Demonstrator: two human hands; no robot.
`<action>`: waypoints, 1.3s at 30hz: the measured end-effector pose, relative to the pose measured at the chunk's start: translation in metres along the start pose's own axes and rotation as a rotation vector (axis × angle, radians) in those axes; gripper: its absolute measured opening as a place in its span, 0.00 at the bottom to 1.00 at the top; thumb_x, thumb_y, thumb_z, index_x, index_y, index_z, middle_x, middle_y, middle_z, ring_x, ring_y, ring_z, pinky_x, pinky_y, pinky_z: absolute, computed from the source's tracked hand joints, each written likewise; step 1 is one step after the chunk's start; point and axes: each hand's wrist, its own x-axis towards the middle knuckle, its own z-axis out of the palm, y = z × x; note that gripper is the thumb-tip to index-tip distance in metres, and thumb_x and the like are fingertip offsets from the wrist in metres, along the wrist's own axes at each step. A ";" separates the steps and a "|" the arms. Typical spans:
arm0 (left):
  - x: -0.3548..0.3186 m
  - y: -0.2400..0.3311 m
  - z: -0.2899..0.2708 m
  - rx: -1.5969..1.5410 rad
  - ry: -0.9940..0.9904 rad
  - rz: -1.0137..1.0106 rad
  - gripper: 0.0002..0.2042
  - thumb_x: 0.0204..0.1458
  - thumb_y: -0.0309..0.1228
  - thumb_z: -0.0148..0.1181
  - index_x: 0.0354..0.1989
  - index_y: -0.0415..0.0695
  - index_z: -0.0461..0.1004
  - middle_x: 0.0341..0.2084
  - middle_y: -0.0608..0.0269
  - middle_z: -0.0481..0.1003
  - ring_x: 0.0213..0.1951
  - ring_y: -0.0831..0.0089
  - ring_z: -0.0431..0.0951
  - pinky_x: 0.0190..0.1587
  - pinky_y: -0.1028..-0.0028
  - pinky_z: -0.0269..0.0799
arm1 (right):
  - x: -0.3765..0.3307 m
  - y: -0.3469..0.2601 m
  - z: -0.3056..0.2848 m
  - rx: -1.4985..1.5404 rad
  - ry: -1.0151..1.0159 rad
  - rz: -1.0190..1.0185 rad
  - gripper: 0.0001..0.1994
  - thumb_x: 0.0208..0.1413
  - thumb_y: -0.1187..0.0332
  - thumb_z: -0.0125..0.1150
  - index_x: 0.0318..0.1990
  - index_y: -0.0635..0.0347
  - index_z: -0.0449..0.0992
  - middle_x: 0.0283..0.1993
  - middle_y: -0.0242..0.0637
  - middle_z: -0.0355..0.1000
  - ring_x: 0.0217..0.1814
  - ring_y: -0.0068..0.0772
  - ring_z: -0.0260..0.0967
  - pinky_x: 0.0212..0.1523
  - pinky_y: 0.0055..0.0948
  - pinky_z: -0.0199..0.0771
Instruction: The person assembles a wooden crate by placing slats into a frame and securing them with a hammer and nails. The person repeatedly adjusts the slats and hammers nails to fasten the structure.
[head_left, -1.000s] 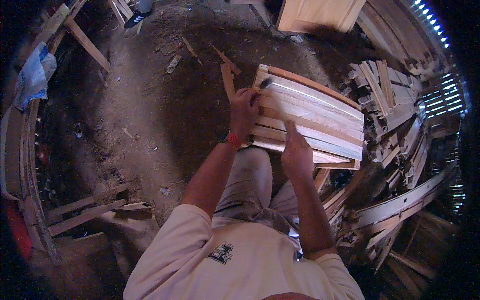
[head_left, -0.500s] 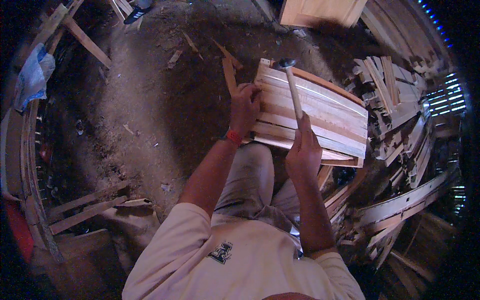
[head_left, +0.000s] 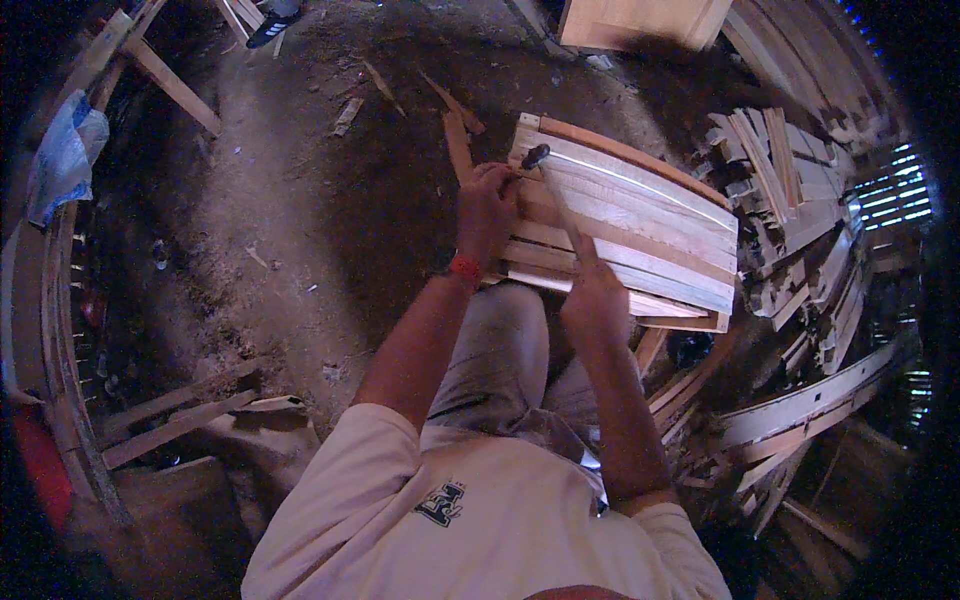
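A slatted wooden panel (head_left: 650,215) of pale curved strips rests across my knees. My left hand (head_left: 487,207), with a red band at the wrist, presses on the panel's left end, fingertips pinched near its top corner; what they pinch is too small to tell. My right hand (head_left: 595,290) grips the wooden handle of a hammer (head_left: 557,200). The hammer's dark head is down at the panel's upper left corner, right beside my left fingertips.
Heaps of wood offcuts (head_left: 780,180) and long curved strips (head_left: 800,400) lie to my right. Dirt floor (head_left: 290,200) spreads to the left, with loose planks (head_left: 170,415), a timber frame (head_left: 160,75) and a blue cloth (head_left: 65,160). A pale board (head_left: 640,20) stands ahead.
The hammer was raised over the panel half a second ago and its head has now come down onto the upper left corner. My left hand has stayed at the panel's left end.
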 end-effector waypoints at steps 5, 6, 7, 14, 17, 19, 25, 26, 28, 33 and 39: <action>-0.002 0.008 -0.002 -0.062 -0.014 -0.012 0.07 0.53 0.25 0.66 0.38 0.37 0.81 0.41 0.50 0.80 0.43 0.51 0.82 0.48 0.60 0.78 | -0.010 0.004 -0.001 0.217 0.418 -0.110 0.22 0.67 0.76 0.50 0.68 0.67 0.67 0.53 0.60 0.77 0.54 0.60 0.78 0.54 0.48 0.80; -0.002 0.008 -0.002 -0.054 -0.004 -0.003 0.07 0.53 0.25 0.66 0.38 0.37 0.81 0.41 0.50 0.80 0.44 0.51 0.82 0.48 0.60 0.78 | -0.013 0.008 0.008 0.226 0.427 -0.114 0.22 0.67 0.75 0.50 0.68 0.67 0.67 0.53 0.60 0.77 0.54 0.60 0.78 0.53 0.48 0.80; -0.001 0.007 -0.002 -0.050 -0.011 -0.011 0.07 0.53 0.25 0.66 0.38 0.37 0.81 0.40 0.50 0.80 0.44 0.51 0.82 0.48 0.60 0.78 | -0.013 0.009 0.010 0.235 0.437 -0.124 0.22 0.67 0.75 0.50 0.69 0.66 0.66 0.53 0.60 0.77 0.53 0.60 0.78 0.53 0.48 0.80; 0.000 0.008 -0.005 -0.048 -0.020 -0.043 0.07 0.53 0.25 0.65 0.39 0.37 0.82 0.40 0.49 0.81 0.44 0.50 0.82 0.49 0.60 0.77 | -0.003 0.000 -0.006 0.227 0.323 -0.079 0.22 0.68 0.73 0.49 0.68 0.63 0.66 0.50 0.63 0.77 0.50 0.65 0.78 0.50 0.54 0.79; 0.000 0.013 -0.005 -0.065 -0.016 -0.029 0.07 0.53 0.25 0.65 0.39 0.37 0.82 0.40 0.49 0.81 0.44 0.50 0.82 0.49 0.60 0.77 | -0.003 -0.004 -0.006 0.238 0.299 -0.049 0.21 0.68 0.75 0.50 0.67 0.65 0.67 0.49 0.65 0.76 0.50 0.65 0.78 0.49 0.53 0.79; 0.001 0.015 -0.006 -0.087 -0.013 -0.025 0.07 0.54 0.25 0.65 0.39 0.37 0.82 0.40 0.49 0.81 0.44 0.51 0.82 0.49 0.60 0.77 | 0.004 0.006 0.002 0.080 0.003 -0.027 0.21 0.68 0.76 0.51 0.68 0.66 0.67 0.49 0.65 0.77 0.51 0.63 0.79 0.48 0.51 0.80; -0.001 0.008 -0.006 -0.057 -0.009 -0.006 0.07 0.54 0.25 0.65 0.39 0.36 0.82 0.40 0.50 0.81 0.43 0.54 0.82 0.48 0.62 0.77 | 0.000 0.006 -0.004 0.297 0.448 -0.057 0.19 0.69 0.75 0.50 0.65 0.71 0.70 0.52 0.62 0.78 0.55 0.62 0.78 0.53 0.47 0.80; 0.000 0.013 -0.006 -0.068 -0.015 -0.019 0.07 0.54 0.25 0.65 0.39 0.37 0.82 0.40 0.50 0.81 0.43 0.54 0.82 0.48 0.62 0.77 | -0.003 0.011 0.003 0.265 0.438 -0.061 0.19 0.69 0.75 0.50 0.65 0.70 0.70 0.52 0.61 0.78 0.56 0.62 0.77 0.54 0.47 0.80; 0.000 0.016 -0.005 -0.082 -0.013 -0.038 0.07 0.54 0.25 0.65 0.39 0.37 0.82 0.40 0.50 0.81 0.43 0.54 0.82 0.49 0.62 0.77 | -0.003 0.012 0.003 0.201 0.329 -0.056 0.19 0.68 0.75 0.50 0.65 0.70 0.70 0.54 0.60 0.77 0.57 0.61 0.77 0.55 0.47 0.80; -0.002 0.015 -0.007 -0.013 -0.021 -0.020 0.07 0.53 0.25 0.66 0.39 0.37 0.82 0.40 0.50 0.81 0.43 0.53 0.82 0.49 0.61 0.77 | -0.003 0.011 -0.005 0.196 0.309 -0.065 0.21 0.68 0.76 0.50 0.67 0.68 0.68 0.54 0.60 0.77 0.55 0.63 0.77 0.54 0.48 0.79; -0.003 0.013 -0.004 -0.044 -0.004 -0.040 0.07 0.53 0.24 0.66 0.39 0.37 0.82 0.42 0.49 0.81 0.43 0.53 0.83 0.49 0.61 0.78 | 0.001 0.018 0.007 0.077 0.002 -0.009 0.21 0.69 0.73 0.51 0.68 0.68 0.67 0.53 0.62 0.78 0.56 0.59 0.78 0.54 0.47 0.79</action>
